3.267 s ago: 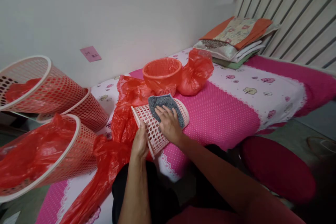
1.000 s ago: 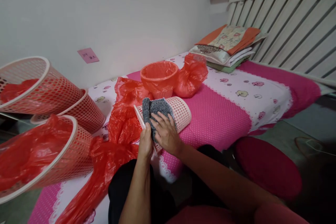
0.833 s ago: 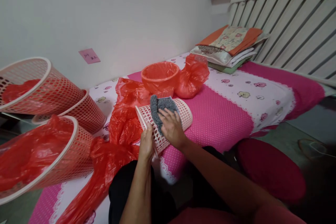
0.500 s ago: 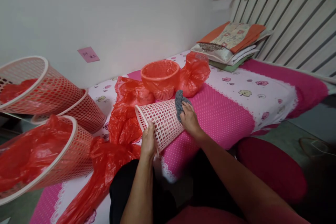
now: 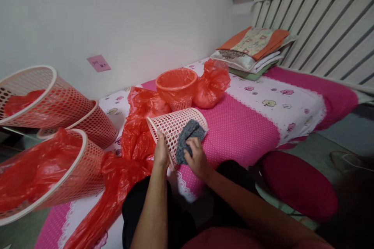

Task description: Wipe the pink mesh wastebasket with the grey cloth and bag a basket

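Note:
A pale pink perforated plastic wastebasket [image 5: 166, 123] lies on its side at the bed's front edge, its wide mouth facing left. My left hand [image 5: 161, 151] grips the rim at the near side of that mouth. In my right hand [image 5: 197, 157] is a bunched grey cloth [image 5: 189, 134], pressed against the basket's near wall. Part of the wall is hidden behind the cloth. Just behind stands an upright wastebasket [image 5: 177, 85] lined with a red plastic bag, which is folded over its rim.
Several more wastebaskets [image 5: 84, 163] with red bags lie at the left. Red plastic bags [image 5: 137, 140] spread over the bed [image 5: 239, 124]. Folded bedding [image 5: 254, 48] is stacked at the far right by a white radiator [image 5: 315, 27]. A dark red round stool [image 5: 298, 184] stands right.
My right hand has moved the grey cloth left and toward me, from the basket's base end onto its near side. My left hand stays at the rim; the basket has turned slightly.

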Motion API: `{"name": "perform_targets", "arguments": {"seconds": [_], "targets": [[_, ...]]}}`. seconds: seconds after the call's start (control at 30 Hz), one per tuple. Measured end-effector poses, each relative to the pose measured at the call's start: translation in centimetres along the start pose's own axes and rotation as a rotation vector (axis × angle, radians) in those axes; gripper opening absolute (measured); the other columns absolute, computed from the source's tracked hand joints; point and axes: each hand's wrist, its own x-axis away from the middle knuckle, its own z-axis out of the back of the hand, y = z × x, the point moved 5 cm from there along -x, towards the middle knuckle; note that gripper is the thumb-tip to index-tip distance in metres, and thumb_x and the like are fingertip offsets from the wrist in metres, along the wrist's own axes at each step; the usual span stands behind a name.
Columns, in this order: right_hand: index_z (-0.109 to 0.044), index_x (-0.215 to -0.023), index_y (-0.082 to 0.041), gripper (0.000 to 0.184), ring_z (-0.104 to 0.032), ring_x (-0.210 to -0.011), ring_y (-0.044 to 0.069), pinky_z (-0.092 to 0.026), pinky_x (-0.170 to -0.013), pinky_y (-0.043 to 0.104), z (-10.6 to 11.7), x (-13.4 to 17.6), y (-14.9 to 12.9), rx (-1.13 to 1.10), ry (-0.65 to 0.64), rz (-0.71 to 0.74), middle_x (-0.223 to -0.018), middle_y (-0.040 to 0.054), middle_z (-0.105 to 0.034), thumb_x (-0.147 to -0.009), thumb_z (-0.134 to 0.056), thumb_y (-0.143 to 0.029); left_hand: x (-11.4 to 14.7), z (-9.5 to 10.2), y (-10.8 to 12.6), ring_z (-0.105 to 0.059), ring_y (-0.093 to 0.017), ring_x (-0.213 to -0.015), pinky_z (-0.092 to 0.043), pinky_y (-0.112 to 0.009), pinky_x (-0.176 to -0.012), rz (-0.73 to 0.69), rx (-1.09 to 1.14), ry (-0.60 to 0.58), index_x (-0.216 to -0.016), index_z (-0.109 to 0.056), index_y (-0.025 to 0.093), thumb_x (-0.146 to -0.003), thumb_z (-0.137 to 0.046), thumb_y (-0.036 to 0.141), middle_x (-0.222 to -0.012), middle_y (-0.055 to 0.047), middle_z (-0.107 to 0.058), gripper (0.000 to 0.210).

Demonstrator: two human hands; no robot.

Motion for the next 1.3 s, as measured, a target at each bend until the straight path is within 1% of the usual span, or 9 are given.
{"name": "perform_targets", "arguments": {"seconds": [0.17, 0.3, 0.43, 0.53, 0.67, 0.77, 0.9, 1.0, 1.3], "targets": [[-0.065, -0.132, -0.022, 0.033, -0.062, -0.120, 0.029, -0.055, -0.107, 0.048, -1.3, 1.2, -5.1, -0.013, -0.120, 0.148, -0.127, 0.0141, -0.065, -0.102, -0.052, -0.016, 0.3, 0.2, 0.1, -0.075, -0.030, -0.124, -0.056, -0.044, -0.113, 0.019, 0.034, -0.068, -0.121, -0.078, 0.012, -0.103, -0.042, 0.076, -0.119, -0.018, -0.082, 0.076], [-0.066, -0.136, -0.020, 0.039, -0.061, -0.123, 0.031, -0.052, -0.107, 0.051, -1.5, 0.3, -5.4, 0.071, -0.149, 0.204, -0.135, 0.0156, -0.067, -0.102, -0.050, -0.014, 0.6, -0.1, 0.3, -0.075, -0.031, -0.125, -0.055, -0.044, -0.115, 0.082, 0.086, -0.114, -0.120, -0.079, 0.010, -0.101, -0.047, 0.077, -0.119, -0.019, -0.082, 0.077], [-0.066, -0.138, -0.019, 0.040, -0.059, -0.129, 0.031, -0.047, -0.112, 0.051, -1.6, -0.3, -5.4, 0.119, -0.124, 0.237, -0.138, 0.0154, -0.068, -0.102, -0.049, -0.015, 1.0, -0.2, 0.5, -0.071, -0.028, -0.132, -0.052, -0.042, -0.119, 0.126, 0.117, -0.092, -0.126, -0.077, 0.011, -0.108, -0.041, 0.067, -0.124, -0.017, -0.081, 0.069], [-0.065, -0.139, -0.021, 0.040, -0.059, -0.130, 0.029, -0.045, -0.112, 0.048, -1.1, -0.9, -6.3, 0.130, -0.094, 0.245, -0.138, 0.0136, -0.069, -0.102, -0.049, -0.016, 1.9, 0.6, 0.6, -0.066, -0.029, -0.139, -0.050, -0.043, -0.121, 0.104, 0.124, -0.167, -0.128, -0.076, 0.013, -0.104, -0.056, 0.063, -0.130, -0.016, -0.079, 0.059], [-0.065, -0.140, -0.019, 0.041, -0.057, -0.135, 0.028, -0.041, -0.115, 0.046, 0.2, -2.4, -8.0, 0.104, -0.075, 0.245, -0.142, 0.0128, -0.068, -0.102, -0.049, -0.015, 3.2, 2.0, 0.5, -0.060, -0.030, -0.145, -0.044, -0.043, -0.126, 0.009, 0.115, -0.341, -0.129, -0.074, 0.018, -0.085, -0.088, 0.048, -0.136, -0.012, -0.076, 0.055], [-0.067, -0.137, -0.018, 0.038, -0.056, -0.137, 0.028, -0.038, -0.116, 0.047, 0.4, -3.8, -8.2, 0.088, -0.100, 0.194, -0.143, 0.0116, -0.069, -0.103, -0.052, -0.016, 3.1, 2.2, 0.1, -0.061, -0.030, -0.144, -0.040, -0.043, -0.128, -0.027, 0.079, -0.292, -0.126, -0.074, 0.019, -0.082, -0.092, 0.042, -0.132, -0.010, -0.077, 0.053], [-0.064, -0.142, -0.016, 0.041, -0.050, -0.145, 0.029, -0.033, -0.121, 0.050, -0.2, -4.4, -7.6, 0.089, -0.164, 0.172, -0.151, 0.0116, -0.066, -0.103, -0.053, -0.018, 2.3, 1.3, -0.5, -0.061, -0.029, -0.145, -0.040, -0.042, -0.128, -0.014, 0.116, -0.168, -0.122, -0.076, 0.018, -0.089, -0.084, 0.049, -0.131, -0.011, -0.078, 0.046], [-0.061, -0.148, -0.019, 0.046, -0.046, -0.151, 0.029, -0.028, -0.125, 0.053, -0.7, -4.3, -7.1, 0.111, -0.203, 0.181, -0.156, 0.0110, -0.063, -0.102, -0.051, -0.017, 2.2, 1.0, -0.8, -0.061, -0.027, -0.145, -0.041, -0.041, -0.128, 0.012, 0.166, -0.107, -0.122, -0.076, 0.018, -0.096, -0.077, 0.046, -0.132, -0.011, -0.078, 0.038], [-0.062, -0.149, -0.020, 0.050, -0.048, -0.150, 0.026, -0.038, -0.127, 0.052, -1.4, -5.8, -6.4, 0.036, -0.232, 0.326, -0.153, 0.0099, -0.064, -0.102, -0.046, -0.012, 2.6, 1.4, -0.2, -0.063, -0.024, -0.142, -0.041, -0.042, -0.129, 0.043, 0.351, -0.092, -0.132, -0.071, 0.017, -0.104, -0.064, 0.027, -0.136, -0.012, -0.076, 0.031]]}}
